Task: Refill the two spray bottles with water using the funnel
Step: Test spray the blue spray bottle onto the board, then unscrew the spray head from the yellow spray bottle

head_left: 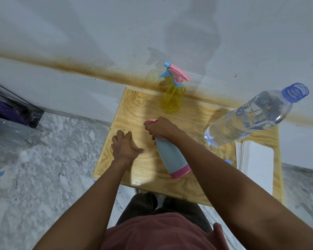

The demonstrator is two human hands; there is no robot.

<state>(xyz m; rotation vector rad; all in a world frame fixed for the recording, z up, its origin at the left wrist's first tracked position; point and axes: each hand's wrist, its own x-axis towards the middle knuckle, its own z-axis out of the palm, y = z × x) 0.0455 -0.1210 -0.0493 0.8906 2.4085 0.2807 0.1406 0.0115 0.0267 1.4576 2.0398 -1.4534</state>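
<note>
wooden table [130,105], spray bottles [172,98], water bottle [251,116]

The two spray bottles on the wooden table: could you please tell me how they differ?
The yellow see-through spray bottle stands untouched by the wall; the opaque grey-blue spray bottle with a pink base is nearer, its top gripped by the right hand. The yellow one's whole sprayer shows; the grey one's is mostly covered. Both have pink spray heads.

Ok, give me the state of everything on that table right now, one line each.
Grey spray bottle: upright, trigger head still on, gripped at the top by the right hand.
Yellow spray bottle: upright, trigger head on, untouched.
Water bottle: uncapped, mostly full.
Left hand: open, empty, over the table.
Funnel: not visible.
</note>
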